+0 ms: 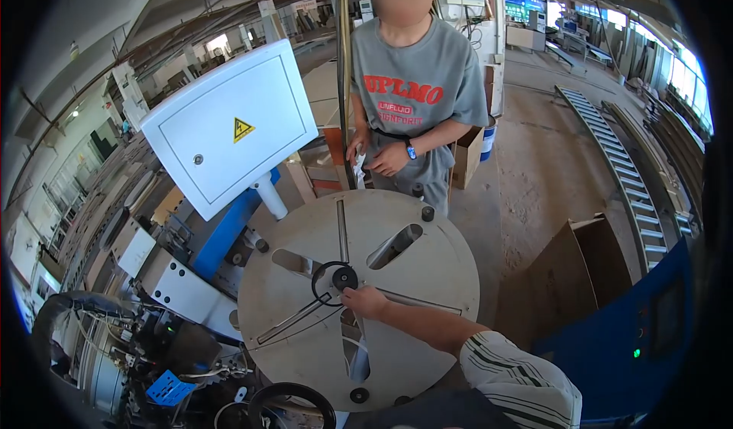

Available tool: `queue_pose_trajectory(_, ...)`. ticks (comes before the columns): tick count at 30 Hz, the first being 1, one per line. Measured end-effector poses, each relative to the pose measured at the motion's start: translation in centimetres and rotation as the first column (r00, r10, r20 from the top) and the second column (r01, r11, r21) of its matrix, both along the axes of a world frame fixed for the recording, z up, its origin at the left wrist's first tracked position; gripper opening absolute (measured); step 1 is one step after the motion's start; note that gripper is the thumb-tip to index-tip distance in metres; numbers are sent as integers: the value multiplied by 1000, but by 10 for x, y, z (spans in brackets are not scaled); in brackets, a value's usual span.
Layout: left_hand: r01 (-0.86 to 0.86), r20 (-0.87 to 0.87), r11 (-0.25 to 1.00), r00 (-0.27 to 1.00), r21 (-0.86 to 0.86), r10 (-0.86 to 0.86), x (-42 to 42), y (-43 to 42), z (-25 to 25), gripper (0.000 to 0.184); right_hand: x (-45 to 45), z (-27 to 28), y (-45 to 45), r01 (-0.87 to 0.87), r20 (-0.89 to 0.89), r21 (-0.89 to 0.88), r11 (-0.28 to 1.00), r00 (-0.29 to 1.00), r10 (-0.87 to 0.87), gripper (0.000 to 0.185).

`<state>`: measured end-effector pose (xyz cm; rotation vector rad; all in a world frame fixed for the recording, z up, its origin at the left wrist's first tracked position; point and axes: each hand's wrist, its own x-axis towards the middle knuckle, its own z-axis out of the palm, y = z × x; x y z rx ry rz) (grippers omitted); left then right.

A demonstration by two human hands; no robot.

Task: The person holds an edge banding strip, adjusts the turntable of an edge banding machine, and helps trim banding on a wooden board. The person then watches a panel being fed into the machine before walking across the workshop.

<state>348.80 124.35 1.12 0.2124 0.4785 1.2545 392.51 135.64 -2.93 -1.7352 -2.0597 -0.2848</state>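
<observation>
My right hand [365, 301] reaches across a large round grey turntable disc [412, 269], palm down with its fingers drawn together. The fingertips pinch at the edge of a thin coiled black strip [314, 284], right beside the dark centre hub [345, 278]. The coil lies as a loose ring around the hub, and a thin tail of it trails over the disc toward the lower left. The disc has several long slots and metal guide bars. My left hand is out of view.
A white electrical box [229, 124] stands on a post behind the disc. Another person [416, 93] stands across from me, hands near the waist. Machine parts and hoses [145, 337] lie at left. A cardboard box [561, 269] and blue cabinet [618, 337] are at right.
</observation>
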Motion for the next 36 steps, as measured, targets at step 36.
queue_pose_trajectory(36,114,59,937,988,331,-141,23,3,-29,16,-5,-8,-2,113,-43,-185,976,991,-123,20)
